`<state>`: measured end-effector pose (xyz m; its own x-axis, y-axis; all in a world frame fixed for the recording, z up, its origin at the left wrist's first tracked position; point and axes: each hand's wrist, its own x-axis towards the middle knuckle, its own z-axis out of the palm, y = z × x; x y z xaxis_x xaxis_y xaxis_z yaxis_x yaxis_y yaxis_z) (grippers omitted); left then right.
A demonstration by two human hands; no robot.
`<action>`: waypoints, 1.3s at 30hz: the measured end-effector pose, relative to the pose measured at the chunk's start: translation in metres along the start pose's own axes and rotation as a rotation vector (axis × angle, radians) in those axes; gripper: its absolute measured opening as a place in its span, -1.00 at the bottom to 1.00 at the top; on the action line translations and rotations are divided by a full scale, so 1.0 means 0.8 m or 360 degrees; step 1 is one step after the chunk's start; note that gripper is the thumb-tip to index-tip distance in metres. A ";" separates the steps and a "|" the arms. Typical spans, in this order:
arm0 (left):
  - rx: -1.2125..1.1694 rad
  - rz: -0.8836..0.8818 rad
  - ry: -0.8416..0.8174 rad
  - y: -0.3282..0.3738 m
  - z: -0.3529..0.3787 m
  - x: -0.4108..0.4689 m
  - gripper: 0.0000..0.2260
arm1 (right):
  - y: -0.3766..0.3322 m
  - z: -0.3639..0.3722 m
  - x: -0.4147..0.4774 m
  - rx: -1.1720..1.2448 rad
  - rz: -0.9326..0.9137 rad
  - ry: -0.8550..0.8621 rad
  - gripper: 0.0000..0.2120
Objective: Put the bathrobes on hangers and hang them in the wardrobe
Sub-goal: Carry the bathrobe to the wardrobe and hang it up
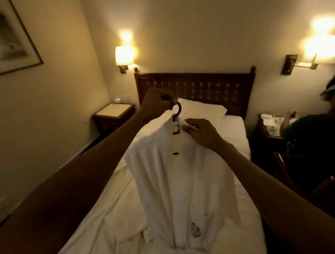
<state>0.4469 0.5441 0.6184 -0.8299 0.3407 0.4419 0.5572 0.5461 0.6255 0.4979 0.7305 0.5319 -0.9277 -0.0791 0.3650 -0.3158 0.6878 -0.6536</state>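
One bathrobe (177,181) on one hanger (179,111), held over the bed (235,130). Long axis vertical, collar up, hem bunched on the mattress. Left hand (155,106) grips the hook; right hand (202,132) pinches the collar. Wall (45,124) near on the left; second person (316,137) at the bed's right edge.

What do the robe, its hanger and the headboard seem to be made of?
The bathrobe looks like thick cotton terry, matte white, hanging in soft heavy folds. The hanger has a dark, smooth rounded hook, plastic or stained wood; too dim to tell. The headboard looks like dark varnished wood, with knobbed posts and a patterned panel.
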 end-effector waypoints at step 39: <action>0.0895 -0.1094 0.1022 -0.145 -0.686 -0.447 -0.63 | -0.710 0.386 0.138 0.0380 -0.1189 0.0085 -0.63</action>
<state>0.6942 -0.0613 0.7410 -0.6984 -0.5434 0.4658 -0.2470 0.7938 0.5557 0.5133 0.1080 0.7387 -0.4438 -0.4205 0.7914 -0.8920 0.2918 -0.3452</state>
